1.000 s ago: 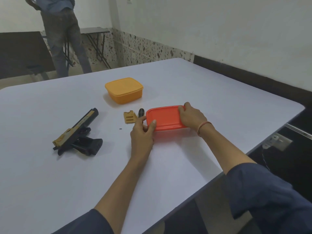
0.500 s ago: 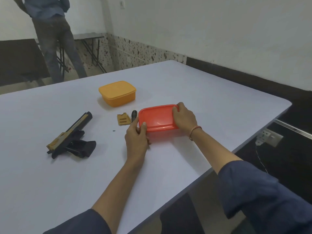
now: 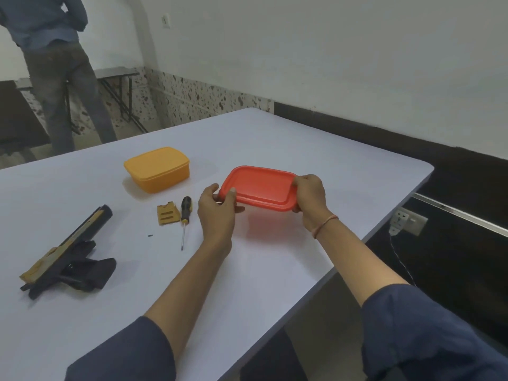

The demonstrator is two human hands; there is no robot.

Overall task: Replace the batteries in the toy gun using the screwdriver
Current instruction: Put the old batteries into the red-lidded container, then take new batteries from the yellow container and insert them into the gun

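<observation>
Gun [image 3: 68, 257] lies on its side at the near left of the counter [image 3: 137, 284], muzzle pointing away, well apart from both hands. Nobody touches it.

Left hand [image 3: 215, 213]: grip clamped on the left short end of the red box [image 3: 261, 189], thumb over the rim. Right hand [image 3: 309, 198]: grip clamped on the right short end, fingers curled under. The box hangs clear of the counter, tilted toward the camera. Lid looks shut; contents not visible.

Screwdriver [image 3: 184, 213] lies just left of the left hand, tip toward the camera. The tan cover [image 3: 167, 215] sits touching or just beside its handle. A dark speck [image 3: 149, 235] nearer the camera may be the screw.

Handling, by judgement: gun is hollow stiff plastic, light; take it by the butt with the open bay up. Red box is thin and slightly flexible; hold the ends and peel the lid at a corner.

Farther off: orange box [image 3: 158, 169], closed. Beyond the counter, a person [image 3: 55, 64] stands facing away.

Change from half a second ago: the red box sat on the counter, now it is lifted. The screwdriver shaft, hidden then by the left hand, now shows whole.
</observation>
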